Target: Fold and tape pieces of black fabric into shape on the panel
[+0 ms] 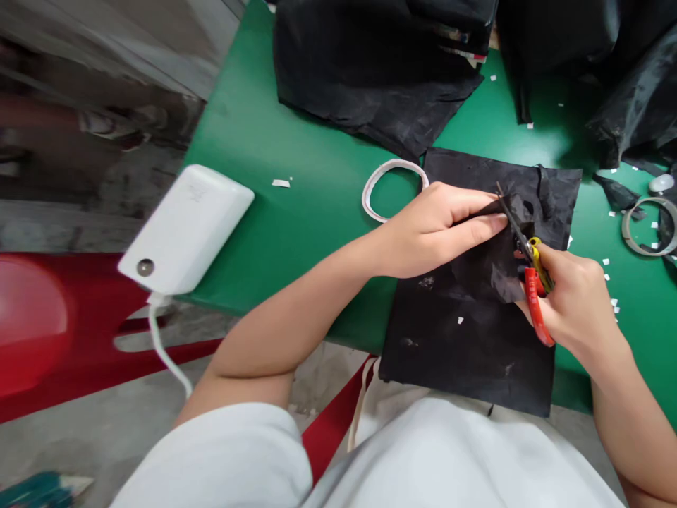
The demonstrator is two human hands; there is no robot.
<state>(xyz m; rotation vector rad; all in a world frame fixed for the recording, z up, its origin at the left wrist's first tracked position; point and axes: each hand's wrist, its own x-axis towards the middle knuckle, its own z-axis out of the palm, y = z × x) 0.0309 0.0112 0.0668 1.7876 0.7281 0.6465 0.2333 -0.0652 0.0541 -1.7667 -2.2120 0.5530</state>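
Note:
My left hand (441, 233) pinches a thin black piece of material (476, 275) between thumb and fingers. Scissors (538, 310) with red and yellow handles are in my right hand (579, 296), their blades pointing up and away from me. The blades lie right beside my left fingertips, at the edge of the pinched piece. Whether they are fully closed I cannot tell. Beneath both hands a flat black sheet (460, 374) spreads over the table's near edge, a small white scrap on it. My right fingers are partly hidden behind the handles and the black piece.
On the green table (312, 233), a white tape roll (367, 194) lies beside my left wrist, with another roll (627, 236) at far right. Black material (370, 70) is heaped at the back. A corded white power bank (185, 229) overhangs the left edge, near a red chair (95, 317).

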